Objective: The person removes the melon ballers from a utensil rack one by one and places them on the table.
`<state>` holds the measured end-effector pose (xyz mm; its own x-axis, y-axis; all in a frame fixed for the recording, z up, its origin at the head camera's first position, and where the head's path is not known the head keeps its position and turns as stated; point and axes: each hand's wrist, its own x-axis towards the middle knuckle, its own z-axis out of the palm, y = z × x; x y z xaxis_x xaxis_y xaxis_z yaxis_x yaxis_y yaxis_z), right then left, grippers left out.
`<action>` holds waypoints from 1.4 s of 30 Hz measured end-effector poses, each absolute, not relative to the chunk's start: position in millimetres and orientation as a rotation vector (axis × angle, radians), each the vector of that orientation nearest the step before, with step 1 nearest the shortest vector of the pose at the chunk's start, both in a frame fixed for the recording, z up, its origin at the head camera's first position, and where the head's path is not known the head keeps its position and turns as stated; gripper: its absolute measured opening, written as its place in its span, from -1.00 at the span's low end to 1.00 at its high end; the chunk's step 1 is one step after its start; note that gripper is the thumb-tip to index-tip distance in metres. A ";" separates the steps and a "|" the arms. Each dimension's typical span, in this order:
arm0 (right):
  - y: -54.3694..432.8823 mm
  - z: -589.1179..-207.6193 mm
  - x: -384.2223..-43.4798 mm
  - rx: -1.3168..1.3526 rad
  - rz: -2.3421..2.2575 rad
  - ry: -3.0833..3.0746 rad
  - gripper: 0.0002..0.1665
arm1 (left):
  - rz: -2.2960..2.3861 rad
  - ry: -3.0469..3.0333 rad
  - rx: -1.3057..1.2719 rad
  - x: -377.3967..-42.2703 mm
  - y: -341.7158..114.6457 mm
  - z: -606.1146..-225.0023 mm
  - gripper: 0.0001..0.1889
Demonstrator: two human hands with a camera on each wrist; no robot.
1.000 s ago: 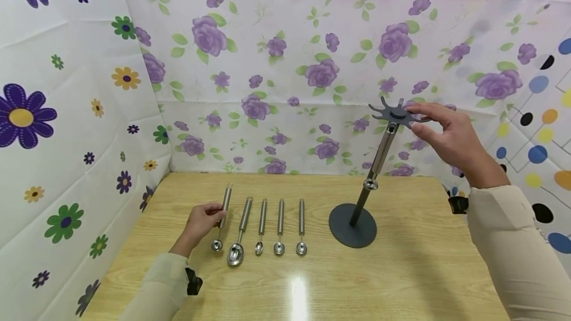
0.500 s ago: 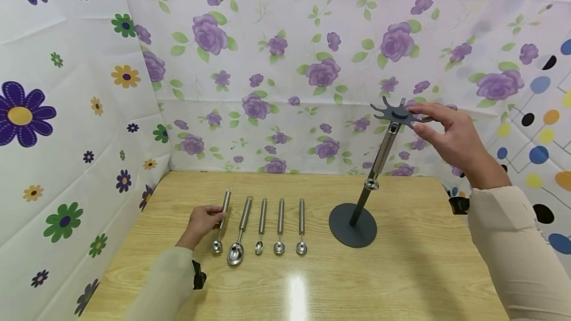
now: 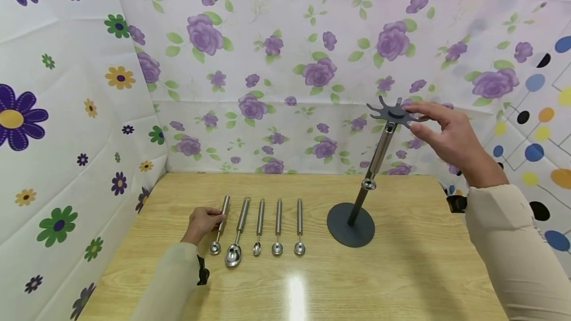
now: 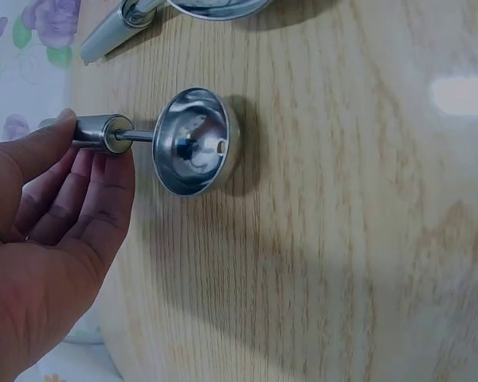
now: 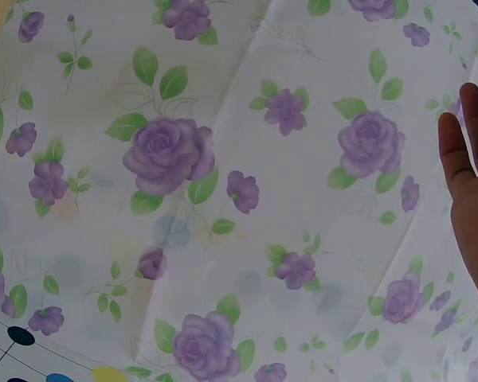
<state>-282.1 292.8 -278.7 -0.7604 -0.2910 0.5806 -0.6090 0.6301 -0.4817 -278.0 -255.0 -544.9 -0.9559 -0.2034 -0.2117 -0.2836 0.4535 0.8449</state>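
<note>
My left hand (image 3: 203,223) pinches the steel handle of a melon baller (image 3: 215,247) at the left end of a row of utensils. In the left wrist view the baller's round cup (image 4: 193,143), with a small hole in it, sits right at the tabletop, and thumb and fingers hold the handle. My right hand (image 3: 450,137) holds an arm of the dark utensil stand (image 3: 351,225) between thumb and fingers, at its hooked top (image 3: 396,111). From one hook hangs another steel scoop (image 3: 368,184), along the post. The right wrist view shows only part of that hand (image 5: 474,191).
On the wooden table (image 3: 379,281), beside the held baller, lie a larger oval scoop (image 3: 233,255), a small narrow scoop (image 3: 256,248) and two round ballers, one (image 3: 277,248) left of the other (image 3: 299,248). Flowered cloth (image 3: 285,63) closes off the back and sides.
The handle end of the melon baller in my left hand has come down towards the table, the left forearm shifting slightly. My right hand keeps its hold on the stand's top.
</note>
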 end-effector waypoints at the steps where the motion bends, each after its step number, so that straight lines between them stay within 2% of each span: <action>1: 292.9 -278.5 -282.1 0.706 0.946 -2.403 -0.52 | 1.529 2.617 -0.437 -278.9 -255.0 -545.6 -0.73; 24: 293.5 -275.5 -284.6 0.676 0.885 -2.465 -0.50 | 1.390 2.621 -0.465 -285.3 -252.9 -543.8 -0.78; 42: 293.6 -273.7 -282.3 0.677 0.941 -2.476 -0.49 | 1.333 2.650 -0.414 -285.6 -254.5 -544.3 -0.75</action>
